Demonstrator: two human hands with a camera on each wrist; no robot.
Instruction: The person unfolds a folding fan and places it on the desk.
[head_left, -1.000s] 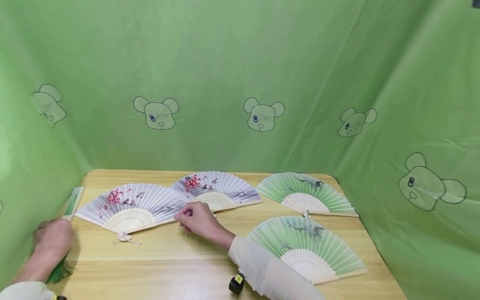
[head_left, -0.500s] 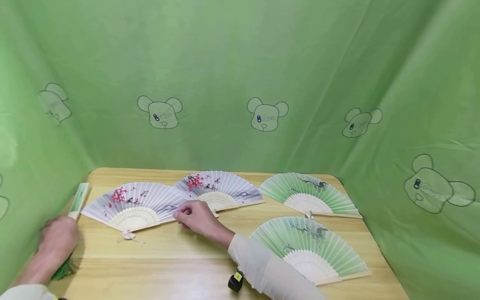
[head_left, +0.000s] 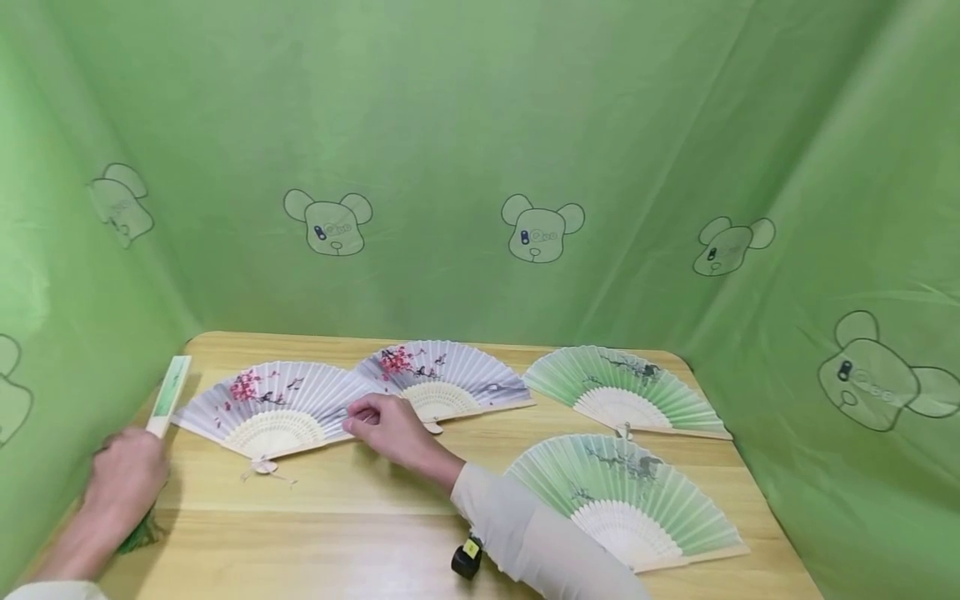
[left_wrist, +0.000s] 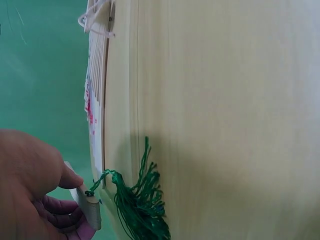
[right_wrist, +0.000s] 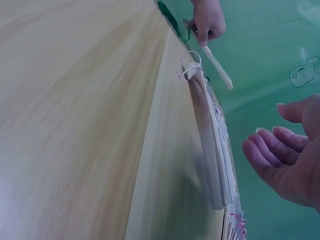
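At the left edge of the table my left hand [head_left: 127, 475] grips a folded hand fan [head_left: 169, 392] with a green and white outer stick. Its green tassel [left_wrist: 142, 205] hangs below the hand. Beside it lies a spread grey fan with red blossoms [head_left: 270, 400], its pivot and thin cord toward me. My right hand [head_left: 393, 429] hovers by that fan's right end. In the right wrist view its fingers are loosely bent, thumb apart, with nothing between them. A second spread grey fan [head_left: 450, 379] lies just behind the right hand.
Two spread green fans lie on the right: one at the back [head_left: 630, 387], one nearer [head_left: 637, 500], partly behind my right sleeve [head_left: 525, 533]. Green cloth walls [head_left: 450, 283] enclose the wooden table [head_left: 300, 550] on the back and both sides.
The whole head view has shifted slightly to the right. My left hand still grips the folded fan, whose far tip is raised a little. The right hand stays almost in place.
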